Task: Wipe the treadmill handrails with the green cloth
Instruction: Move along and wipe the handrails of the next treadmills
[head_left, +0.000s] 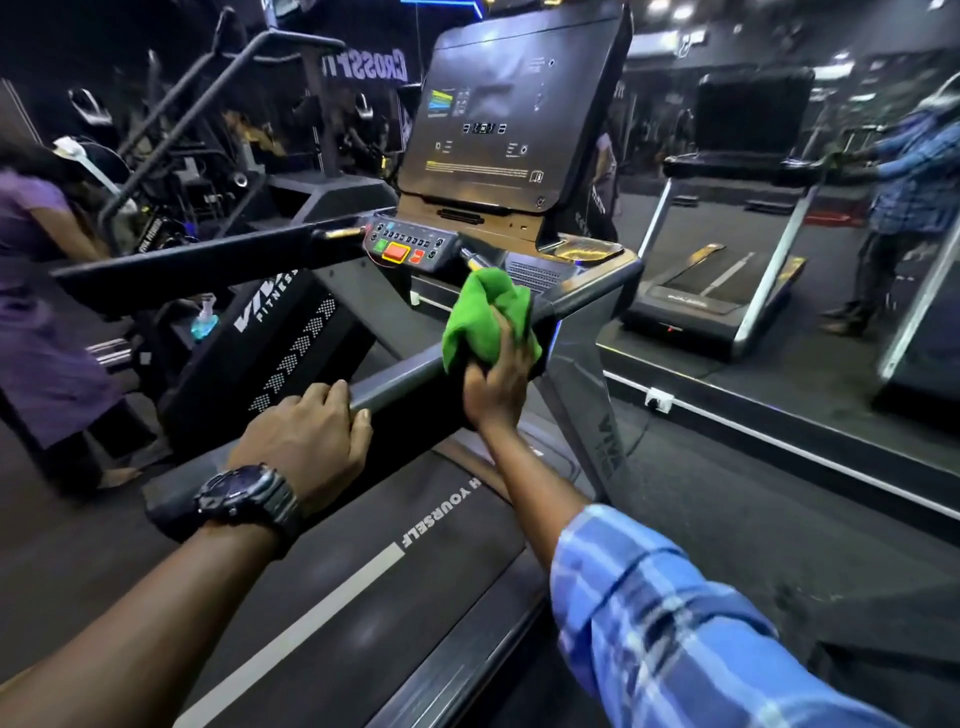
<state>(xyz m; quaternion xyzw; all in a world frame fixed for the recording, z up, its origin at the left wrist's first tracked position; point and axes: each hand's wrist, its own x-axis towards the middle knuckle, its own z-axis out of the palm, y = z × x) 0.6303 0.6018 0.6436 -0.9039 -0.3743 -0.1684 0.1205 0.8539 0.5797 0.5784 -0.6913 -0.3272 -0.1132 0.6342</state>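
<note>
Head view: both hands on handrail (405, 376), right hand (498, 374) gripping green cloth (485, 312).

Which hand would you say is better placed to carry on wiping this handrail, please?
Right. The right hand already grips the green cloth against the handrail; the left hand only holds the rail, without cloth.

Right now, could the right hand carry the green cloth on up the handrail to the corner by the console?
Probably yes. The right hand grips the green cloth on the handrail; the rail ahead to the corner looks bare.
</note>
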